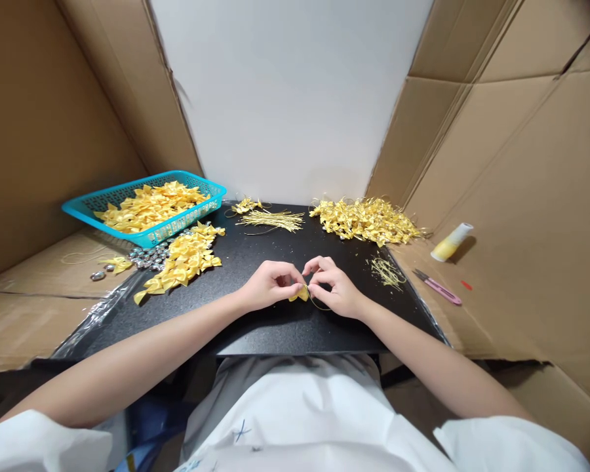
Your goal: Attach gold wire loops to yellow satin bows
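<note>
Near the front of the black table, my left hand point(276, 284) pinches a small yellow ribbon bow point(301, 294) between thumb and fingers. Right beside it, my right hand point(335, 286) is closed with its fingertips on a thin gold cord point(319, 305) that loops down below the bow. The fingertips of both hands nearly meet over the bow, so the spot where cord and bow come together is partly hidden.
At left stands a teal basket point(150, 236) of yellow bows; before it lie loose bows point(184, 259) and silver bells point(150, 257). Gold cords point(273, 220) lie at the back, corded bows point(364, 219) back right. Cord scraps point(387, 272), pink snips point(438, 288) and a thread spool point(451, 242) are at right.
</note>
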Tool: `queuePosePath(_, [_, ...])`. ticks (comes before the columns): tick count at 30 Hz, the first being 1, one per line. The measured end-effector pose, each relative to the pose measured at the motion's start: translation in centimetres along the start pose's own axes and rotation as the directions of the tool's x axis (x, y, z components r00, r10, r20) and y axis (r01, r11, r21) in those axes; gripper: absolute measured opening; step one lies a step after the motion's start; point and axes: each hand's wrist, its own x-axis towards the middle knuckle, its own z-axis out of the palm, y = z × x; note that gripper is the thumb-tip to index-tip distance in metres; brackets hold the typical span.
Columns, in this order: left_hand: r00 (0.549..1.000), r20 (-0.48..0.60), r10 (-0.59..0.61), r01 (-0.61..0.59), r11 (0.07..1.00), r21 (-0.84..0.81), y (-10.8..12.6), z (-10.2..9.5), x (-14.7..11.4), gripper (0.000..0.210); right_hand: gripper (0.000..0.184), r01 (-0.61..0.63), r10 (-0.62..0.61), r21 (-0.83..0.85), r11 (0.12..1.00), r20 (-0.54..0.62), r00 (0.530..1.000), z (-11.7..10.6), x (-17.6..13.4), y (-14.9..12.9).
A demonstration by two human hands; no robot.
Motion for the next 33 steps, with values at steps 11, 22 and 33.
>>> queuePosePath(11, [0.999,0.036,-0.007,0.006,1.0,0.026,0.3,0.08,0.04,0.025,0.022,-0.037,0.036,0.041,0.998,0.037,0.999,0.1,-0.05,0.18])
queuePosePath(22, [0.998,-0.043,-0.054,0.055,0.998,0.016,0.58,-0.12,0.05,0.029,0.021,-0.049,0.048,0.035,0.998,0.01,0.999,0.18,0.12,0.6])
queuePosePath(33, [1.0,0.026,-0.008,0.007,1.0,0.011,0.47,-0.35,-0.01,0.026,0.02,-0.028,0.027,0.024,0.999,0.011,1.0,0.33,0.11,0.46])
